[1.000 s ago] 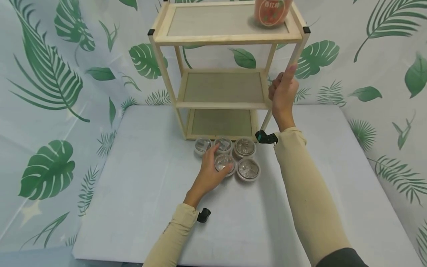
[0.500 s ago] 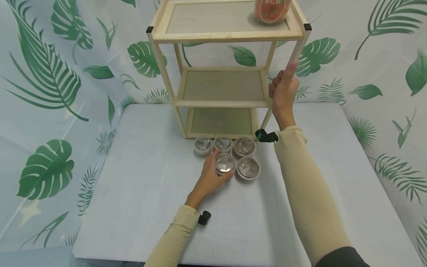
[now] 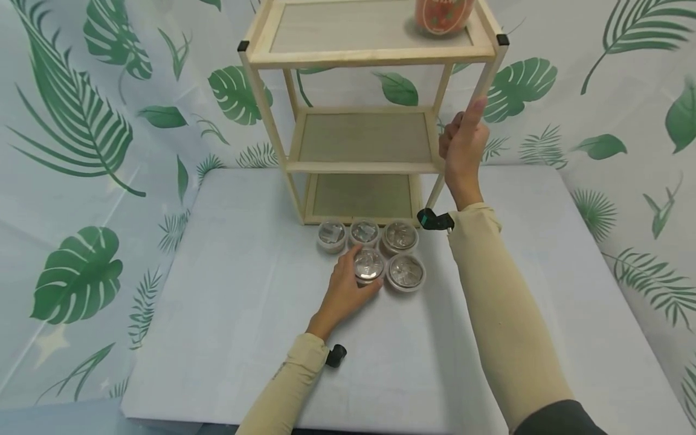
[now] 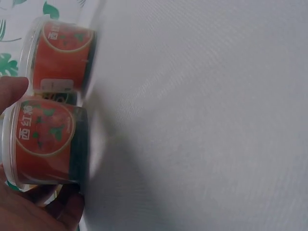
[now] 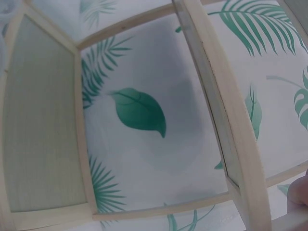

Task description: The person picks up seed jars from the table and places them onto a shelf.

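My left hand [image 3: 344, 289] grips a small clear-lidded plastic tub [image 3: 369, 266] by its sides, at the front left of a cluster of similar tubs. In the left wrist view this tub [image 4: 45, 139] shows a red label with a tomato picture, with the thumb [image 4: 10, 91] above it and curled fingers [image 4: 67, 207] below. A second red-labelled tub [image 4: 62, 55] stands beside it. My right hand [image 3: 464, 154] grips the right front post of a three-tier wooden shelf [image 3: 359, 167], its thumb pointing up along the wood. Only a sliver of that hand [image 5: 299, 195] enters the right wrist view.
To the right of the held tub stands another tub [image 3: 406, 273]. Behind them, a row of three tubs, including a left one [image 3: 331, 235], lines the shelf's front foot. A red-labelled container [image 3: 443, 15] stands on the top tier. White cloth covers the table [image 3: 228, 302].
My left thumb and fingers have moved off the tub's lid edge to its sides, and the tub has shifted slightly. The right hand stays on the post.
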Tool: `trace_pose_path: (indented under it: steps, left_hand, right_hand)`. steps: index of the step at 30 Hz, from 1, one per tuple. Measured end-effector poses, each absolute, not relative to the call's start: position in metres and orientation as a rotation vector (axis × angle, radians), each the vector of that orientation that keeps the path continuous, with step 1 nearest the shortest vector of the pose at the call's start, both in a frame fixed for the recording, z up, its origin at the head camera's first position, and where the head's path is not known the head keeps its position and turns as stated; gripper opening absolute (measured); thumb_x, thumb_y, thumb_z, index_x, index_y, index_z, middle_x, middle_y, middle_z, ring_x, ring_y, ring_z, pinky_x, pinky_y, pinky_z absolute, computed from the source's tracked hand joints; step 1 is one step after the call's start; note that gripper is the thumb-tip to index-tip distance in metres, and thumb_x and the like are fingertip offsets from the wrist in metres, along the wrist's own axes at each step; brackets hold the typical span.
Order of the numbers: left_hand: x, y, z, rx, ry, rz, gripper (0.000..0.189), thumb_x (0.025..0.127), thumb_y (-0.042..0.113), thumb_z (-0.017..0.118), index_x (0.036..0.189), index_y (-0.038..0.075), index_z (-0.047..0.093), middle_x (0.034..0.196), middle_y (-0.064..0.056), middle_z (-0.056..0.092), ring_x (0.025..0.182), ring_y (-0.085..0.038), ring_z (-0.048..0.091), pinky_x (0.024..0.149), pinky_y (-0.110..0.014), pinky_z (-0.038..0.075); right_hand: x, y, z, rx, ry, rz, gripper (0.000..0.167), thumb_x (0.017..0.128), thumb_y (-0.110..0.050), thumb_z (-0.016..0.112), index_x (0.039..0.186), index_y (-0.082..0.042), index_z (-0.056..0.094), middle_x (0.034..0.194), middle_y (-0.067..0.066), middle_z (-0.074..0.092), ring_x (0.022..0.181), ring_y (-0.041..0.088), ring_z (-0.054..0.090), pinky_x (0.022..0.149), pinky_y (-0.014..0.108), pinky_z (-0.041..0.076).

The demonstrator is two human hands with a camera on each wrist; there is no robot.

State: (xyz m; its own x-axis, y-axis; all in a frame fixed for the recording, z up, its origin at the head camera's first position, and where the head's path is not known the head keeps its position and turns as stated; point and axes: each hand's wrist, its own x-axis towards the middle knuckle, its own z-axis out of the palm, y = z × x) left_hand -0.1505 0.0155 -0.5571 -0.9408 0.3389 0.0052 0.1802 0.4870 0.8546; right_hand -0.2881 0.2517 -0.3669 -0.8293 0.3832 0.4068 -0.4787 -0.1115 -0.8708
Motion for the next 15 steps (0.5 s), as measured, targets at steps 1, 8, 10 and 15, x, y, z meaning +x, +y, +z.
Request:
trace_pose_path:
  steps: [1, 8, 10, 15]
  left_hand:
    - [-0.1510, 0.0154, -0.5571, 0.451, 2.573, 1.442, 0.095, 0.093, 0.038, 0.081, 0.167, 0.011, 0.029, 0.158, -0.023, 0.043, 0.145, -0.042, 0.043, 0.118, -0.058, 0.035]
    - [-0.1530, 0.0156, -0.5591, 0.418, 2.580, 1.462, 0.094, 0.091, 0.037, 0.083, 0.166, 0.014, 0.031, 0.159, -0.021, 0.044, 0.145, -0.041, 0.044, 0.118, -0.058, 0.035]
    - [-0.1528, 0.0155, -0.5601, 0.412, 2.578, 1.468, 0.094, 0.091, 0.038, 0.083, 0.166, 0.014, 0.032, 0.159, -0.020, 0.045, 0.144, -0.041, 0.044, 0.118, -0.058, 0.035]
    - [-0.1511, 0.0149, -0.5629, 0.431, 2.578, 1.489, 0.093, 0.091, 0.039, 0.083, 0.166, 0.014, 0.034, 0.158, -0.018, 0.047, 0.142, -0.039, 0.047, 0.116, -0.058, 0.037]
  right_hand:
    - [-0.2887, 0.2513, -0.3664, 0.114, -1.597, 1.984, 0.055, 0.115, -0.031, 0.024, 0.062, -0.017, 0.032, 0.052, -0.006, 0.030, 0.045, 0.005, 0.023, 0.043, 0.018, 0.020]
    - [-0.2900, 0.2502, -0.3648, 0.122, -1.583, 1.991, 0.057, 0.115, -0.032, 0.024, 0.061, -0.018, 0.032, 0.051, -0.006, 0.028, 0.044, 0.005, 0.021, 0.043, 0.018, 0.017]
    - [-0.2901, 0.2506, -0.3653, 0.126, -1.596, 1.977, 0.057, 0.115, -0.032, 0.024, 0.061, -0.018, 0.031, 0.051, -0.006, 0.028, 0.044, 0.005, 0.021, 0.043, 0.018, 0.017]
    - [-0.2896, 0.2517, -0.3684, 0.119, -1.588, 1.973, 0.056, 0.116, -0.033, 0.025, 0.061, -0.019, 0.032, 0.051, -0.007, 0.029, 0.045, 0.004, 0.022, 0.043, 0.018, 0.017]
